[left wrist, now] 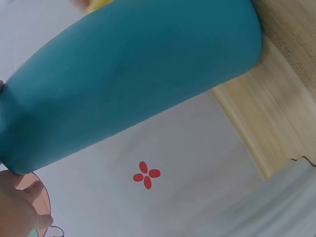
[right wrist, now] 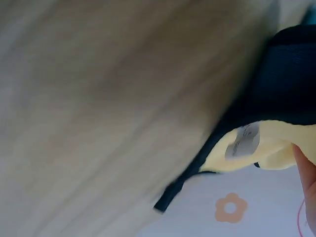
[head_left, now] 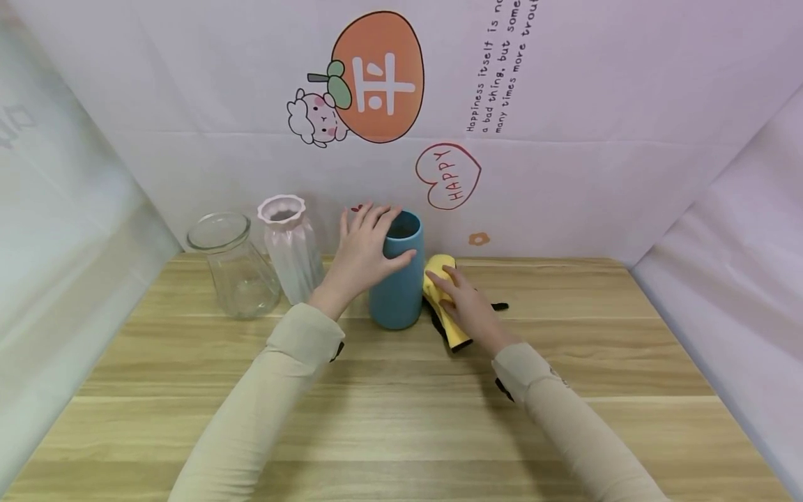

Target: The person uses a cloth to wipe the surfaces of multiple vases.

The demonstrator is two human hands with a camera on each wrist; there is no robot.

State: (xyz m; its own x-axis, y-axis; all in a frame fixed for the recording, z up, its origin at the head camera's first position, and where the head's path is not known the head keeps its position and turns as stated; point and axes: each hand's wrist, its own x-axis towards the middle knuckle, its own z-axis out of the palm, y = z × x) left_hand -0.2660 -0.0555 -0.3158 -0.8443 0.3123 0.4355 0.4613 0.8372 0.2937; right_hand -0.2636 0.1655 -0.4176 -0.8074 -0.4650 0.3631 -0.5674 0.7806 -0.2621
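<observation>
A tall blue vase (head_left: 396, 289) stands upright near the back wall, its round mouth facing up. My left hand (head_left: 364, 254) grips its upper part, fingers spread at the rim and thumb across the front. In the left wrist view the vase (left wrist: 133, 74) fills the upper half, with fingers (left wrist: 22, 207) at its mouth. Just right of the vase is a yellow cloth item (head_left: 447, 324) with black trim. My right hand (head_left: 467, 307) holds it with bent fingers. The right wrist view shows its black edging (right wrist: 281, 84) and a pale label (right wrist: 243, 140); its exact kind I cannot tell.
To the left on the wooden table (head_left: 401, 418) stand a ribbed pink-and-white vase (head_left: 293, 258) and a clear glass vase (head_left: 241, 279). Behind them rises a white printed cloth wall (head_left: 564, 195), with more white cloth along both sides.
</observation>
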